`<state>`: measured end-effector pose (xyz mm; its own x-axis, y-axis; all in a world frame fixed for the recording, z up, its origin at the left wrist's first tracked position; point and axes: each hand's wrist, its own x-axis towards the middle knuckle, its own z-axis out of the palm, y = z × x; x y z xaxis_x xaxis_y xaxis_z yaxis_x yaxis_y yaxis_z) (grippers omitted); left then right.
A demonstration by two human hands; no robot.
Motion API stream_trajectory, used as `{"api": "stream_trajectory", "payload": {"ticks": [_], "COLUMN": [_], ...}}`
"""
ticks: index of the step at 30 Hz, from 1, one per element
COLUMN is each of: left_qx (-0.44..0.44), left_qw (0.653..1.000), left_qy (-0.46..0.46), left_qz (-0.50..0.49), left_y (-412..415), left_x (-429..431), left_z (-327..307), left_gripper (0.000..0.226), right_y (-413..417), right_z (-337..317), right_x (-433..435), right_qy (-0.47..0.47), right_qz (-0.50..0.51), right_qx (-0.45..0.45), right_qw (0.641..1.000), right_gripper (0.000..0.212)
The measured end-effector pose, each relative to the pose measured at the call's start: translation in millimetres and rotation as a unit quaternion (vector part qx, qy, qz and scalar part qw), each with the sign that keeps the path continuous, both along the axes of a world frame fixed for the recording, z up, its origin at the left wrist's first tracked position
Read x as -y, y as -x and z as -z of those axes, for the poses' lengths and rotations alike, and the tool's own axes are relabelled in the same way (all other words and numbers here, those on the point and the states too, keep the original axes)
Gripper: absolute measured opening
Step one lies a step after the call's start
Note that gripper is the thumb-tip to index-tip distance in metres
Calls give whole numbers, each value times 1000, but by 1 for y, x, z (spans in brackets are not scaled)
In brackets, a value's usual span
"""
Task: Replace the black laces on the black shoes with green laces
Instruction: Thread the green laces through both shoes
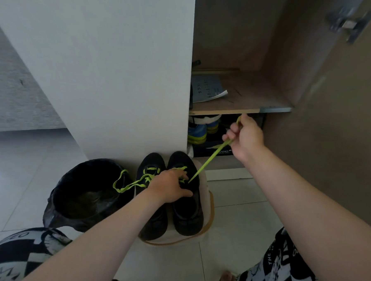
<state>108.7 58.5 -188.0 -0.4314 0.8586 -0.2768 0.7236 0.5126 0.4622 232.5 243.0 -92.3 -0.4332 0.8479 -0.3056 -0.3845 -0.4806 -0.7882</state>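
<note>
Black-and-white printed cloth covers both knees, nearest the camera. Beyond them, 2 matte black shoes stand side by side on a low white stool [174, 240] with a tan rim. The left hand [172, 185] presses on the right shoe [188, 215], fingers extended to the eyelets and grasping nothing visible. Hold this shoe firm and keep the lace flat and untwisted while drawing it through. The left shoe [152, 223] carries a slack, looped lace [126, 186] beside a glossy black bin liner [86, 199]. Farther off, the right hand [245, 137] holds the flat green lace [207, 160] taut in a clenched grip, below the wooden cupboard shelf [243, 107].
</note>
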Motion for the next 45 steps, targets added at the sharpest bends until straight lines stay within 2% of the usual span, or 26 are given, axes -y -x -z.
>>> {"api": "stream_trajectory", "payload": {"ticks": [3, 5, 6, 8, 11, 13, 14, 15, 16, 17, 18, 20, 22, 24, 26, 29, 30, 31, 33, 35, 36, 37, 38, 40, 43, 45], "left_qx": [9, 24, 31, 7, -43, -85, -91, -83, -68, -44, -21, 33, 138, 277, 401, 552, 577, 578, 509, 378, 317, 266, 220, 150, 121, 109], "left_qw": [1000, 999, 999, 999, 998, 990, 986, 986, 986, 988, 991, 997, 989, 948, 877, 770, 754, 757, 810, 877, 897, 906, 909, 903, 900, 911], "left_qy": [-13, -26, -38, -46, 51, 111, 129, 141, 147, 146, 131, 64, -33, -149, -251, -307, -308, -302, -290, -296, -306, -320, -338, -375, -390, -368], "left_qz": [20, 32, 20, -7, 6, 35, 43, 45, 44, 36, 27, -2, -34, -53, -81, -91, -70, -43, -13, -24, -45, -76, -107, -146, -149, -150], "left_y": [0, 0, -1, 2, 7, 7, 8, 10, 14, 19, 25, 38, 46, 51, 53, 51, 49, 45, 39, 33, 32, 33, 34, 38, 35, 30], "left_x": [2, 6, 8, 12, 21, 27, 29, 30, 30, 31, 32, 38, 47, 55, 58, 59, 58, 56, 51, 45, 42, 40, 38, 34, 30, 29], "left_z": [1, -2, -6, -13, -23, -32, -37, -44, -55, -67, -81, -111, -138, -157, -171, -190, -194, -198, -201, -205, -206, -207, -209, -214, -221, -222], "left_gripper": [62, 73, 77, 78, 59, 29, 19, 20, 24, 25, 25, 22, 17, 13, 20, 31, 39, 50, 62, 40, 28, 21, 19, 30, 45, 47], "right_y": [-1, -1, -1, 0, 3, 5, 8, 10, 12, 12, 12, 11, 11, 12, 13, 15, 15, 16, 20, 25, 26, 25, 25, 23, 21, 22], "right_z": [-10, -10, -9, -9, -13, -15, -16, -19, -22, -28, -32, -42, -50, -57, -65, -81, -86, -91, -97, -101, -103, -107, -111, -119, -126, -129], "right_x": [3, 7, 11, 18, 25, 27, 29, 32, 35, 37, 37, 37, 38, 41, 46, 62, 66, 71, 76, 80, 82, 85, 87, 88, 88, 88], "right_qy": [-49, -145, -192, -300, -451, -476, -465, -428, -369, -307, -265, -244, -222, -185, -177, -190, -183, -182, -228, -306, -344, -372, -390, -411, -477, -496], "right_qz": [47, -13, -56, -128, -196, -226, -238, -247, -253, -249, -243, -242, -261, -270, -263, -284, -305, -329, -346, -328, -307, -288, -277, -278, -249, -226], "right_qx": [51, 146, 209, 324, 437, 458, 452, 427, 382, 339, 305, 256, 176, 83, 39, 5, -12, -21, 7, 78, 131, 182, 222, 257, 293, 297], "right_qw": [996, 979, 957, 888, 753, 716, 723, 757, 809, 854, 882, 904, 923, 941, 948, 940, 934, 927, 910, 890, 878, 863, 850, 829, 790, 784], "right_gripper": [24, 26, 28, 32, 34, 35, 33, 25, 13, 16, 26, 24, 12, 18, 26, 35, 40, 45, 52, 39, 27, 18, 19, 30, 35, 34]}}
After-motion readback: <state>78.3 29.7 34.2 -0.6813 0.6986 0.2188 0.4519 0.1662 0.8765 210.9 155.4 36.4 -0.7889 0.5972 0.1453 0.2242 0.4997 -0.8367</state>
